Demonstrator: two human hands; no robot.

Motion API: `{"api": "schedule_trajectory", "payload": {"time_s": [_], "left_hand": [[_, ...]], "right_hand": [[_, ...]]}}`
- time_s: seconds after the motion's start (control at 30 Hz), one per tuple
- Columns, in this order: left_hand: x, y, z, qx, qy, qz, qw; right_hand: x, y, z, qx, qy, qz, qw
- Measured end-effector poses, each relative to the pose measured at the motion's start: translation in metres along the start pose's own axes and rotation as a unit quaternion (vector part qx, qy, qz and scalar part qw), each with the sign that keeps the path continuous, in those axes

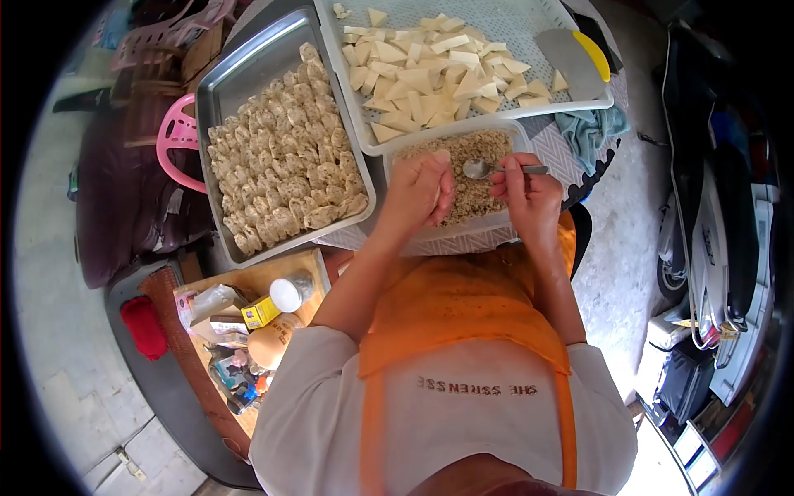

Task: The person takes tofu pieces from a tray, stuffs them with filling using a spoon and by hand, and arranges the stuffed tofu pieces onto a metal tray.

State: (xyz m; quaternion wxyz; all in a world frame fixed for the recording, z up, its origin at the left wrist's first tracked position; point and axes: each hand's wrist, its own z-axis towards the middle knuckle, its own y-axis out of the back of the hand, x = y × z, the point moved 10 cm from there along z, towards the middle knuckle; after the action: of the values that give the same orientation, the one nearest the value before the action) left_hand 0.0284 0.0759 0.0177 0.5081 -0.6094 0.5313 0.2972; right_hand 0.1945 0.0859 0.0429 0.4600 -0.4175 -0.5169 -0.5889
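Head view, a single wide picture with its corners lost to black.

Item: spoon, metal, held above the mix; bowl and handle end visible, middle covered by fingers.
Item: right hand, thumb and fingers pinching the spoon's handle.
Item: left hand, fingers curled inward, near the spoon's bowl; a small pale edge shows at its top, but whether the fingers close on anything cannot be told.
Item: plastic tub, pale, beneath both hands; near left portion hidden by the left hand and forearm.
Item: brown mix, crumbly, inside the tub, partly covered by the hands.
Item: white tray, beyond the tub, far edge cut off.
Item: pale wedges, mostly triangular, heaped in that tray; lower ones buried.
Item: scraper, yellow-edged, lying at the tray's right end.
Item: metal tray, left of the tub, holding close rows of speckled pieces, their undersides hidden.
Item: cloth, blue-grey, crumpled on the patterned desk.
Item: jar and yellow box, lower left, among clutter too small to identify.
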Motion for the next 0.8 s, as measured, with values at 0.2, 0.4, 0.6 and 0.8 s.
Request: {"api": "schedule_trajectory", "payload": {"time_s": [0.2, 0.4, 0.6, 0.8], "left_hand": [[0.008, 0.005, 0.005, 0.016, -0.004, -0.055, 0.998], [0.002, -0.006, 0.003, 0.011, 0.033, -0.092, 0.995], [-0.001, -0.001, 0.004, 0.038, -0.126, 0.149, 0.98], [-0.044, 0.062, 0.033, -0.066, -0.236, 0.315, 0.917]], "right_hand": [[0.004, 0.0, -0.001, -0.011, 0.013, -0.013, 1.0], [0.006, 0.001, -0.003, -0.013, 0.013, -0.043, 0.999], [0.012, -0.001, -0.003, -0.015, 0.06, -0.078, 0.995], [0.013, -0.002, -0.005, -0.008, 0.074, -0.11, 0.991]]}}
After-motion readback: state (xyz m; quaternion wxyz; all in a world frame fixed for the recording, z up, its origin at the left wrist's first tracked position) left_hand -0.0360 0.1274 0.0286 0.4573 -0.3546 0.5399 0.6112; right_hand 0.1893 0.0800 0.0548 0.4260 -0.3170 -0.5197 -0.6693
